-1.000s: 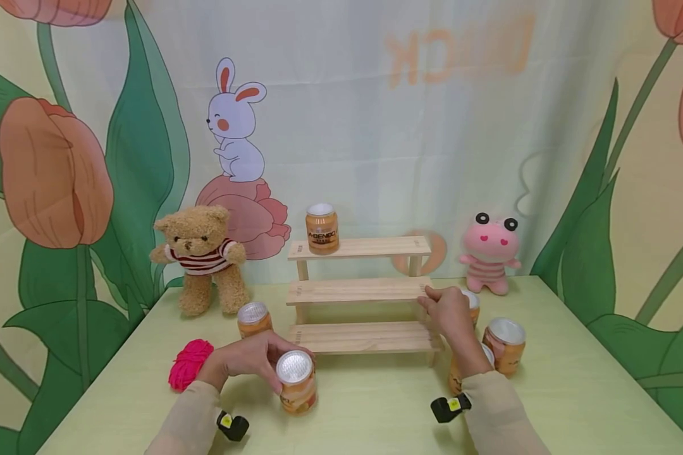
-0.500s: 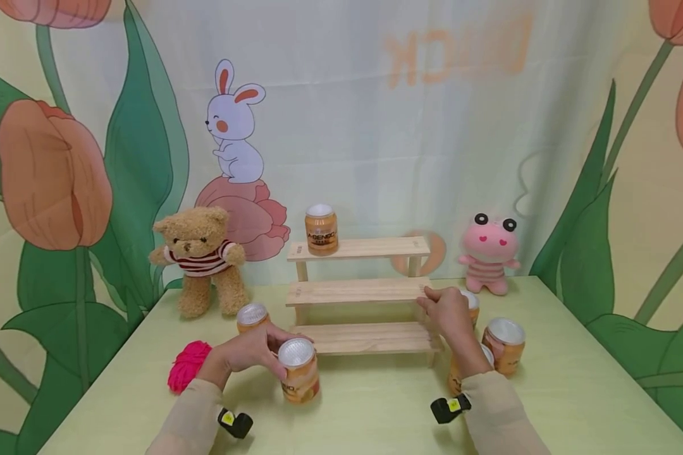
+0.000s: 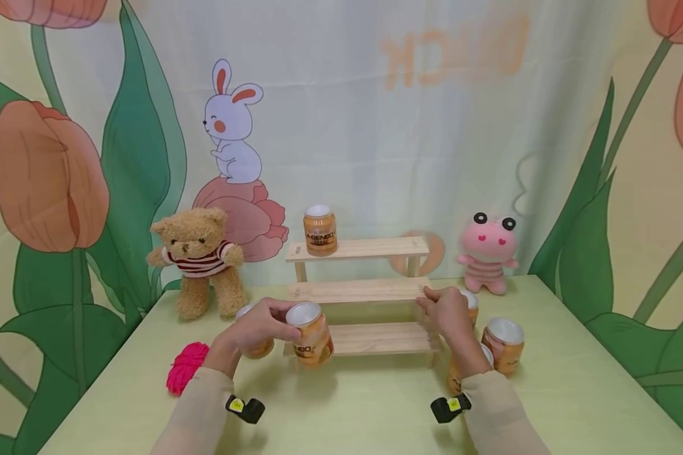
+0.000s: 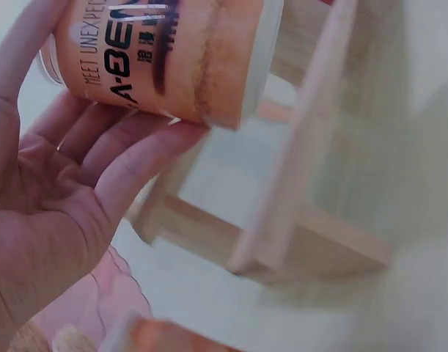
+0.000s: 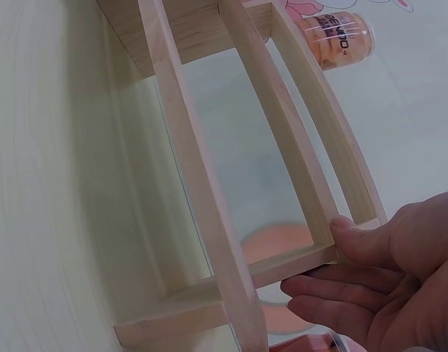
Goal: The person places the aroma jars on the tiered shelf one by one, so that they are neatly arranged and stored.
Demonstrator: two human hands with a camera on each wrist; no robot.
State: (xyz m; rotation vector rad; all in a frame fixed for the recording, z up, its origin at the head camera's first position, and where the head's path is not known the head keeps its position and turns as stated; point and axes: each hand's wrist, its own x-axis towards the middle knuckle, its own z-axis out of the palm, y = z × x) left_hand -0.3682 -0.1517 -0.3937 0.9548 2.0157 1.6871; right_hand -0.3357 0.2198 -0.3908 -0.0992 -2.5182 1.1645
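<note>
My left hand (image 3: 264, 325) grips an orange printed can (image 3: 312, 341) with a silvery top, thumb on one side and fingers round the other. The can is raised off the table, overlapping the left end of the lowest tier of a three-tier wooden display rack (image 3: 370, 340). In the left wrist view dark lettering shows on the can (image 4: 158, 59). My right hand (image 3: 448, 311) pinches the right end of the rack's middle tier, its thumb (image 5: 355, 238) on top and the fingers below. Another orange can (image 3: 320, 232) stands at the left of the top tier.
Behind my left hand stands a partly hidden can (image 3: 258, 349). Several cans, including one can (image 3: 503, 347), stand by my right forearm. A teddy bear (image 3: 199, 259) and pink yarn (image 3: 188, 368) are at left, a pink plush toy (image 3: 487, 253) at back right.
My left hand has lifted the can and carried it forward and slightly right, up to the rack's lowest tier. The right hand has stayed at the rack.
</note>
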